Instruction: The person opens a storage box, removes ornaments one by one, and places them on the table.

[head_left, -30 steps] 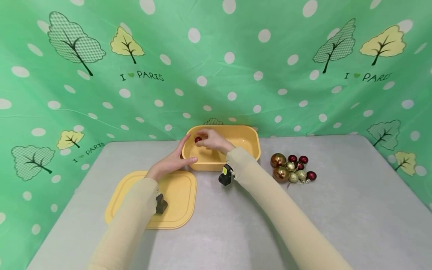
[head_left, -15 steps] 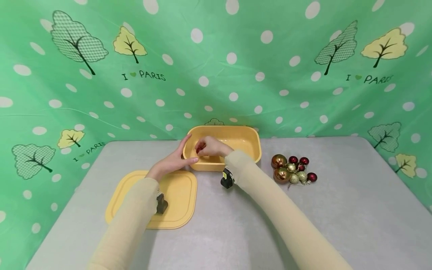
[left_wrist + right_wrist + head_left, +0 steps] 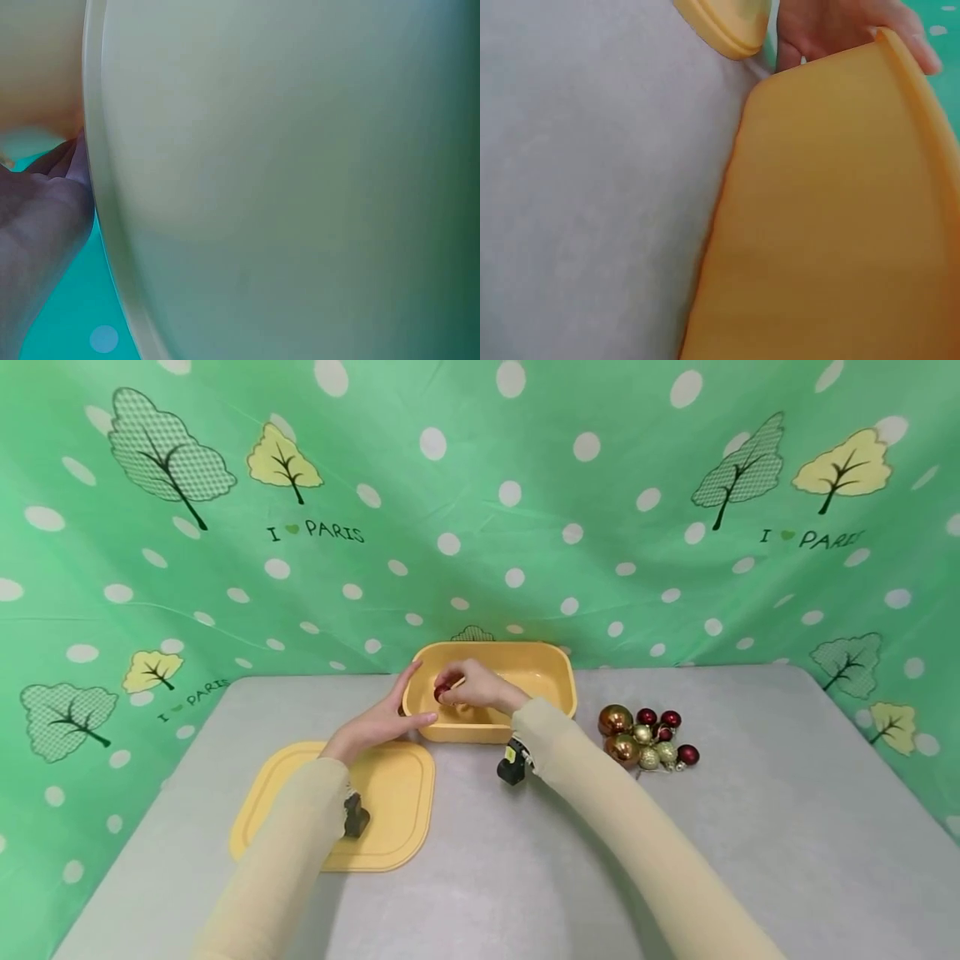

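Note:
A yellow plastic box (image 3: 540, 672) stands at the back of the table. My left hand (image 3: 382, 718) lies spread against its left end, thumb at the front rim and fingers along the side. Inside the left part of the box, my right hand (image 3: 476, 685) pinches a small dark red Christmas ball (image 3: 441, 693). The box's front wall (image 3: 840, 210) fills much of the right wrist view and hides my right hand there. Under my left forearm lies the box's yellow lid (image 3: 397, 802), whose pale surface (image 3: 285, 180) fills most of the left wrist view.
To the right of the box sits a cluster of Christmas balls, with copper ones (image 3: 622, 749), gold ones (image 3: 649, 756) and dark red ones (image 3: 687, 754). A green polka-dot cloth (image 3: 510, 527) hangs behind the grey table (image 3: 525, 860).
My right hand has lowered the dark red ball deeper into the left part of the box. The left hand has stayed at the box's left end.

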The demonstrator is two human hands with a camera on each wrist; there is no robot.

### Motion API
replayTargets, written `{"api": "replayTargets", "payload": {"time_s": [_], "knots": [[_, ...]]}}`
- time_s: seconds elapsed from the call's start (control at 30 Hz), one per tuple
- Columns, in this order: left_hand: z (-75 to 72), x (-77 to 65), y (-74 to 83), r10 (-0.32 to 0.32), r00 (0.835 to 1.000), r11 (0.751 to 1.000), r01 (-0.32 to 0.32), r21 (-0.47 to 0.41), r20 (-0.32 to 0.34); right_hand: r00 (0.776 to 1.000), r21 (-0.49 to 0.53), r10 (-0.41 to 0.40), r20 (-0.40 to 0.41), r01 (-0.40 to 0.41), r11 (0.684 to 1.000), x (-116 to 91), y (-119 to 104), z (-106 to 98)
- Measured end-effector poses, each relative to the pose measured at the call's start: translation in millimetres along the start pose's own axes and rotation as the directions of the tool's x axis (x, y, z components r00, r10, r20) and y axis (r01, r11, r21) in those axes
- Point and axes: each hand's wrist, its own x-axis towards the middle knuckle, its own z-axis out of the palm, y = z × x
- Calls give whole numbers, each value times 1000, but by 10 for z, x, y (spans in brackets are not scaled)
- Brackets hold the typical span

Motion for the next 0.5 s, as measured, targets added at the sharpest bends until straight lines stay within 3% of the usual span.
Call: {"api": "replayTargets", "payload": {"time_s": [0.13, 0.5], "knots": [[24, 8, -13, -15, 1000, 999, 15, -40, 1, 999, 56, -20, -35, 22, 998, -145, 11, -87], [19, 25, -26, -23, 1000, 998, 23, -51, 5, 991, 76, -74, -115, 83, 994, -477, 4, -223]]}}
